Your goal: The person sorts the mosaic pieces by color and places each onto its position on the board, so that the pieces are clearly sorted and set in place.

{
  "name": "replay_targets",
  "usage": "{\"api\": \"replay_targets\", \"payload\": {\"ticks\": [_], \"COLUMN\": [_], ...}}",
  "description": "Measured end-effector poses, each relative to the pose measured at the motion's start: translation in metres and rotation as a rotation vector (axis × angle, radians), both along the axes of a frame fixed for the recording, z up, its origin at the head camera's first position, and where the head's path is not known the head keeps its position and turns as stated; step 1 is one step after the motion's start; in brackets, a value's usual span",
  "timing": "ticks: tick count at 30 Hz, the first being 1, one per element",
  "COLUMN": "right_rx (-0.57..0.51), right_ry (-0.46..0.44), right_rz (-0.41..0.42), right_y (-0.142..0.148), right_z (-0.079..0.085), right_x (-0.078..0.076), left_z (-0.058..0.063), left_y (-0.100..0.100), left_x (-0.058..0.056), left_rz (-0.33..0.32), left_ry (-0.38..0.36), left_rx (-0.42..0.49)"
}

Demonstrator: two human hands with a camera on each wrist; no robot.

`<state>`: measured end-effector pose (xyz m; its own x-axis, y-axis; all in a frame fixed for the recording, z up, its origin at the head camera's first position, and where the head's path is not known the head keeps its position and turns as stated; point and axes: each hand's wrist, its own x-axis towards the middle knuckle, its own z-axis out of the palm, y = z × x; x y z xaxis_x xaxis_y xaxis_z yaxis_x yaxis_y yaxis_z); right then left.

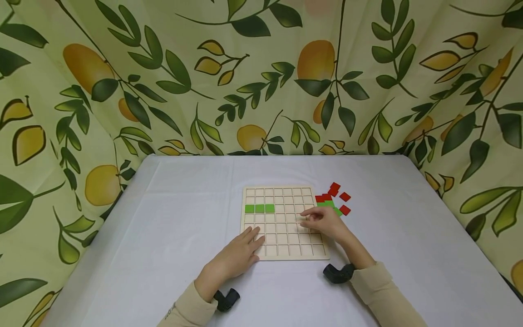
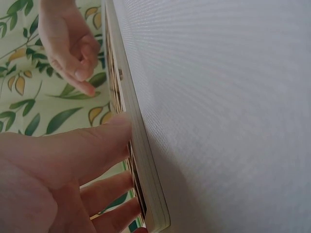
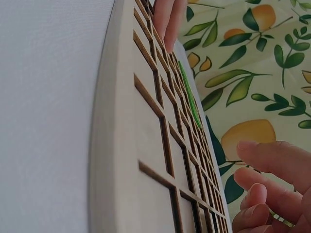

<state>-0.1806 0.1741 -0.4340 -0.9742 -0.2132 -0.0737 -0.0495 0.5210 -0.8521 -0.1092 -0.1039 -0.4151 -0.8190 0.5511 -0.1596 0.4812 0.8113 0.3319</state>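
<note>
A pale wooden grid board (image 1: 282, 238) lies on the table, its square cells edged by dark grooves. Three green square tiles (image 1: 259, 208) sit side by side in its third row from the top, at the left end. My left hand (image 1: 237, 254) rests on the lower left corner of the board, fingers spread; in the left wrist view its thumb (image 2: 104, 141) touches the board's edge. Over the right side of the board hovers my right hand (image 1: 327, 222), thumb and index finger apart, no tile showing between them in the right wrist view.
Right of the board is a loose pile of red tiles (image 1: 334, 189) and green tiles (image 1: 329, 204), partly behind the right hand. A white cloth (image 1: 184, 195) covers the table. A leaf-and-fruit patterned curtain (image 1: 261, 91) hangs around it. Black wrist devices (image 1: 338, 274) sit at both cuffs.
</note>
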Motion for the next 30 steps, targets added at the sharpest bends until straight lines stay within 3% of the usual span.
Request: {"api": "replay_targets", "payload": {"ticks": [22, 30], "right_rx": [0.074, 0.092], "right_ry": [0.037, 0.045], "right_rz": [-0.067, -0.038], "right_y": [0.035, 0.048], "right_z": [0.003, 0.002], "right_x": [-0.006, -0.007], "left_z": [-0.003, -0.002], "left_y": [0.0, 0.0], "left_x": [-0.001, -0.001], "left_rz": [0.001, -0.007], "left_ry": [0.004, 0.009], "left_rx": [-0.006, -0.005]}}
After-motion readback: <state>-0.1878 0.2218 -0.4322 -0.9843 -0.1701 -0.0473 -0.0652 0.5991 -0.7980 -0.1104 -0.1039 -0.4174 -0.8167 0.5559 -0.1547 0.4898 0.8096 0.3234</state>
